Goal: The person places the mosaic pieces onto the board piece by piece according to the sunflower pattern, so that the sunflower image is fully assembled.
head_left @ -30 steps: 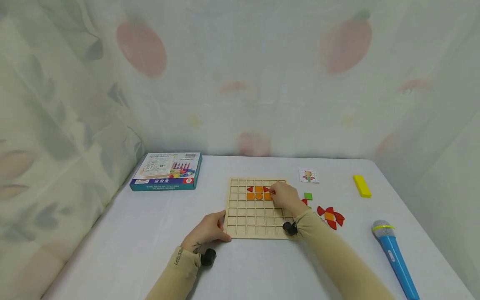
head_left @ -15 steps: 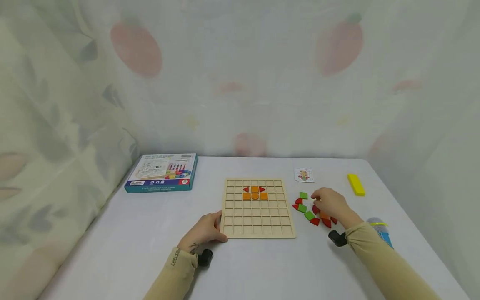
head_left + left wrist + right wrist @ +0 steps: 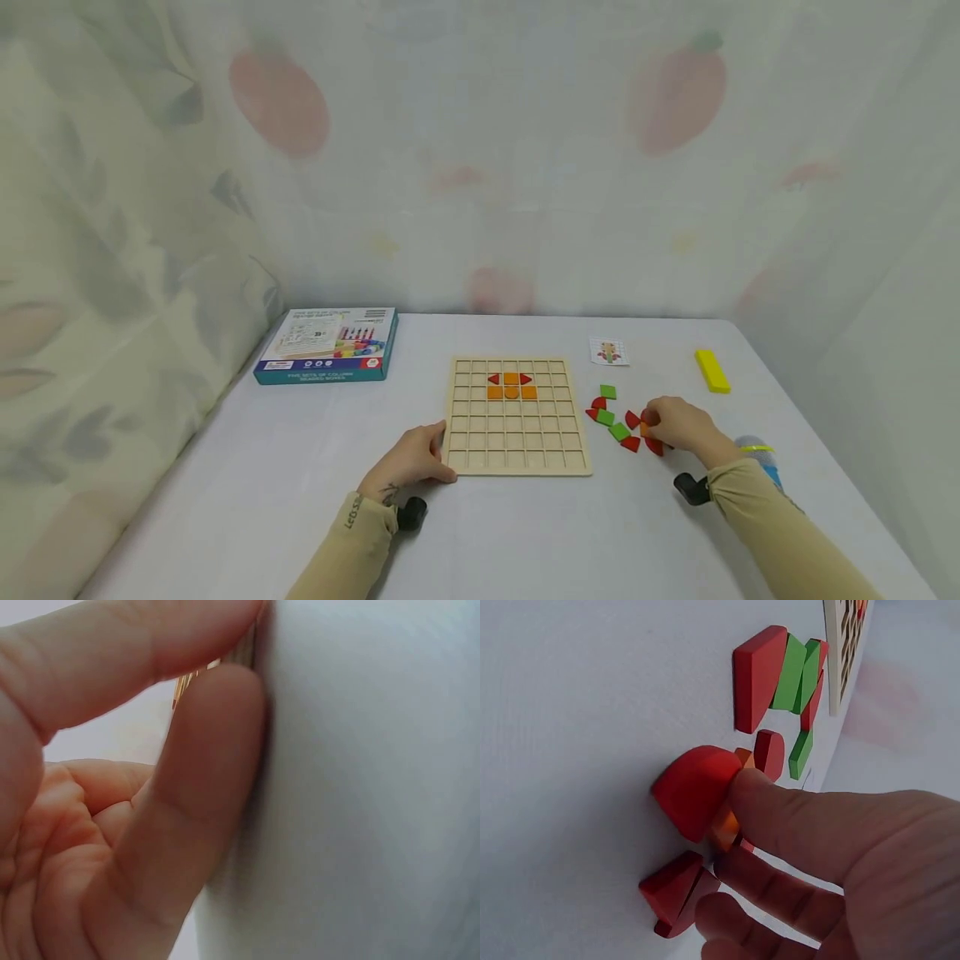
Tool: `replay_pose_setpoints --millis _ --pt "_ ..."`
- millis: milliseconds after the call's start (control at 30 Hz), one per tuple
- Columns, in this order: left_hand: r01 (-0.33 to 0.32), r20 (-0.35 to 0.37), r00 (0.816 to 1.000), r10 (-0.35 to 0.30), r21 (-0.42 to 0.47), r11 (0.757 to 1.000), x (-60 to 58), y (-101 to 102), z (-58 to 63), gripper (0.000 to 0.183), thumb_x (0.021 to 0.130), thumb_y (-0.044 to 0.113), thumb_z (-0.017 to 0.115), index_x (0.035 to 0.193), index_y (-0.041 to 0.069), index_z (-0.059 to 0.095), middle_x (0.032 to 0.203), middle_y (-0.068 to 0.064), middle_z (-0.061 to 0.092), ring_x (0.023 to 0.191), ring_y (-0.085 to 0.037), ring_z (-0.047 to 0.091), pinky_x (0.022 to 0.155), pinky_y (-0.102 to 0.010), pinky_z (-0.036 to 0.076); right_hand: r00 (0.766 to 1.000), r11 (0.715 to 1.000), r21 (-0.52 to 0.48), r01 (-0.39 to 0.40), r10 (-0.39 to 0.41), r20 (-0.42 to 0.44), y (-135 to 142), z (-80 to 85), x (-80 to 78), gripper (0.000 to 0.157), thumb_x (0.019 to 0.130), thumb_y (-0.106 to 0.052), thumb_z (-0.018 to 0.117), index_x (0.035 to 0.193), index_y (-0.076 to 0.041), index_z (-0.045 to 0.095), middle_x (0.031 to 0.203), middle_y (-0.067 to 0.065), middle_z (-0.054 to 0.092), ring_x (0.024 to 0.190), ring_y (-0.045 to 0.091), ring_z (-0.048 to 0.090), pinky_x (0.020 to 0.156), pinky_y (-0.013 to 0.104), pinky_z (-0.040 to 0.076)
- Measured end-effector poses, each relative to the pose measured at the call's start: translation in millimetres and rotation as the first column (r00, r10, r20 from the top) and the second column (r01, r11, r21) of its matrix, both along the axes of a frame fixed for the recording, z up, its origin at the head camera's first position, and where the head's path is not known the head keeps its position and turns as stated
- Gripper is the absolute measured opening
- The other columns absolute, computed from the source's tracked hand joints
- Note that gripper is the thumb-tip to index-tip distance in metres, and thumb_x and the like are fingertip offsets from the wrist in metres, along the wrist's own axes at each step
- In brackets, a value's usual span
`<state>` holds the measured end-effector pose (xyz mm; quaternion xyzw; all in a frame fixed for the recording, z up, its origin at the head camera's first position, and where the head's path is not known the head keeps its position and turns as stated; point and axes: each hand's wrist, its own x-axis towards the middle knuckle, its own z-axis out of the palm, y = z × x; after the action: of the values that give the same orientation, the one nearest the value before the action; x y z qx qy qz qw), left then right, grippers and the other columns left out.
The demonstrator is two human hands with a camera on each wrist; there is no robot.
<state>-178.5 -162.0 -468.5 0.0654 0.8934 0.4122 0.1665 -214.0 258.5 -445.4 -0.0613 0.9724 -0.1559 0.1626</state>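
Note:
A square wooden grid board (image 3: 517,446) lies mid-table, with orange and red tiles set in two of its upper rows. My left hand (image 3: 408,454) holds its near left corner, thumb at the front edge and fingers along the left side. To the right of the board, my right hand (image 3: 682,425) reaches into a group of loose tiles. In the right wrist view its thumb and index finger pinch an orange tile (image 3: 725,825), partly hidden by them. A red quarter-round tile (image 3: 697,787) lies against it, and more red tiles (image 3: 679,892) are just below the fingers.
Green tiles (image 3: 619,432) and red ones lie between board and right hand. Behind them is a small pattern card (image 3: 608,351). A yellow block (image 3: 712,371) and a blue microphone (image 3: 757,450), partly under the right forearm, are farther right. A game box (image 3: 327,346) sits back left.
My right hand has left the tiles on the board, moved right to the loose ones and taken hold of an orange tile. The left hand stays at the board's corner.

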Motion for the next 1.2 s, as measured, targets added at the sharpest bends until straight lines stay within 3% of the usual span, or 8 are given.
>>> replay_pose_setpoints --millis 267,500,633,733,967,1200 --pt "-0.006 0.006 1.0 0.006 -0.001 1.0 -0.5 2 0.0 0.094 0.06 0.01 0.084 0.139 -0.005 0.035 0.065 -0.005 0.048 0.054 -0.015 0.044 0.049 -0.026 0.035 1.0 1.0 -0.012 -0.019 0.019 0.002 1 1.6 -1.0 0.021 0.08 -0.012 0.068 0.098 -0.002 0.062 0.085 0.005 0.059 0.071 0.018 0.049 0.064 0.032 0.045" --pt "-0.014 0.015 1.0 0.014 -0.002 1.0 -0.5 3 0.0 0.094 0.06 0.009 0.084 0.14 -0.003 0.036 0.066 -0.006 0.047 0.056 -0.015 0.045 0.05 -0.027 0.036 0.998 0.997 -0.047 -0.059 0.06 0.018 -9 18.2 -4.6 0.008 0.08 -0.01 0.069 0.08 -0.008 0.061 0.074 0.003 0.054 0.064 0.017 0.049 0.058 0.029 0.041" --pt "-0.023 0.017 1.0 0.023 -0.008 1.0 0.3 3 0.1 0.094 0.06 0.01 0.084 0.14 -0.002 0.037 0.067 -0.006 0.047 0.057 -0.016 0.045 0.05 -0.027 0.036 0.993 0.991 -0.084 -0.108 0.103 -0.057 -33 32.8 -16.9 0.002 0.082 -0.009 0.065 0.084 -0.008 0.063 0.081 0.003 0.059 0.072 0.019 0.051 0.064 0.033 0.045" --pt "-0.026 0.016 1.0 0.026 -0.01 1.0 0.5 2 0.2 0.094 0.06 0.01 0.084 0.14 -0.003 0.036 0.068 -0.006 0.047 0.057 -0.016 0.044 0.05 -0.027 0.036 0.981 0.981 -0.119 -0.151 0.135 -0.136 -61 38.1 -26.0 0.009 0.084 -0.007 0.061 0.091 -0.007 0.066 0.09 0.005 0.064 0.081 0.02 0.056 0.072 0.037 0.048" --pt "-0.024 0.015 1.0 0.024 0.004 1.0 -0.3 2 0.5 0.094 0.06 0.009 0.084 0.139 -0.004 0.035 0.067 -0.006 0.047 0.056 -0.016 0.044 0.05 -0.027 0.035 0.954 0.957 -0.203 -0.207 0.151 -0.26 -133 22.0 -39.1 0.01 0.085 -0.01 0.064 0.094 -0.011 0.067 0.094 0.003 0.066 0.087 0.019 0.06 0.075 0.038 0.048" --pt "-0.024 0.021 1.0 0.024 0.004 1.0 0.2 2 0.1 0.094 0.059 0.01 0.085 0.139 -0.002 0.037 0.068 -0.006 0.047 0.058 -0.017 0.044 0.051 -0.027 0.035 0.944 0.944 -0.227 -0.237 0.169 -0.284 -172 -0.8 -45.9 0.007 0.082 -0.009 0.067 0.087 -0.014 0.068 0.09 -0.001 0.066 0.085 0.016 0.059 0.075 0.036 0.047"
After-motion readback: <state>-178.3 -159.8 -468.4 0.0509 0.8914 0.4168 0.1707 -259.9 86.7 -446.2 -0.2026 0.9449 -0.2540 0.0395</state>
